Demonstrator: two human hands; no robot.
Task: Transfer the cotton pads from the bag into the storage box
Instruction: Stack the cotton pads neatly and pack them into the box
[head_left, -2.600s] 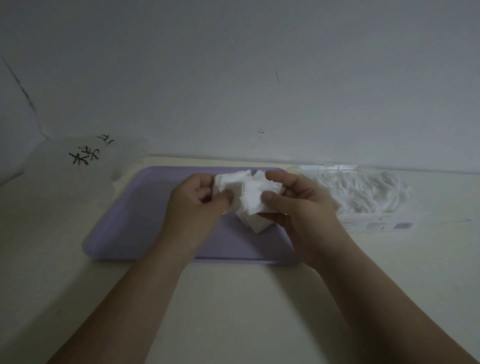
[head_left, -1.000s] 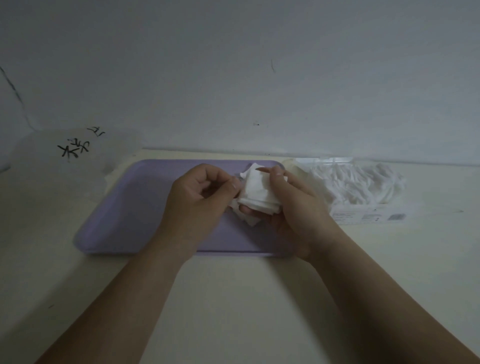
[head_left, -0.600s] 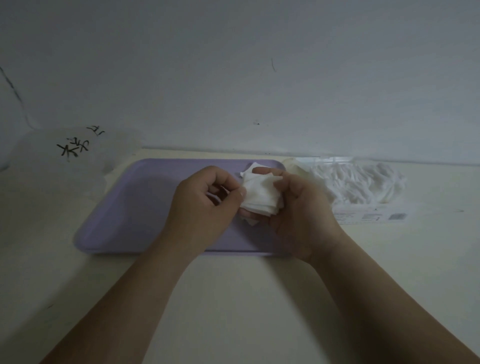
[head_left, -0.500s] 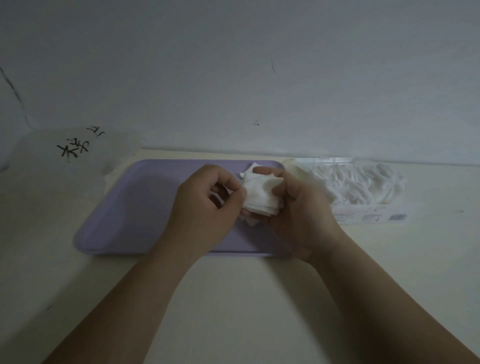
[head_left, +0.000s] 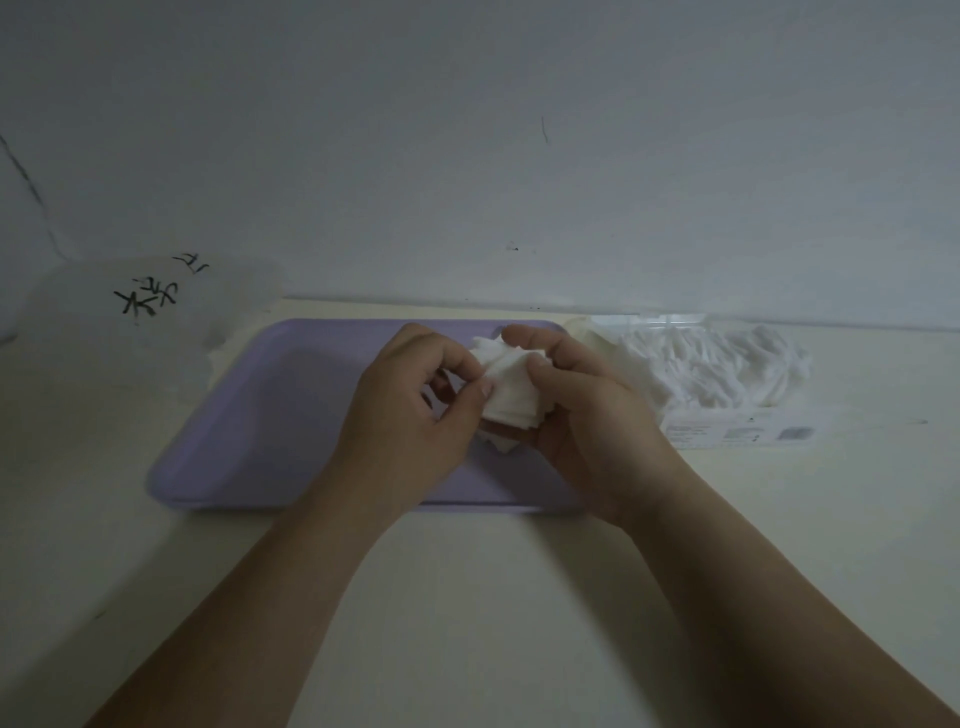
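Grip: small stack of white square cotton pads (head_left: 511, 387) pinched between both hands, above the tray.
Right hand (head_left: 582, 410): cups the stack from below and right, thumb pressed on top.
Left hand (head_left: 410, 410): thumb and forefinger nip the stack's left edge.
Below grip: flat lilac plastic tray (head_left: 270, 415) on pale tabletop (head_left: 467, 597).
Right of grip: clear plastic bag (head_left: 727, 374) full of white pads, lying just beside the tray.
Far left of grip: translucent plastic storage box (head_left: 130, 322) with black handwriting, well apart.
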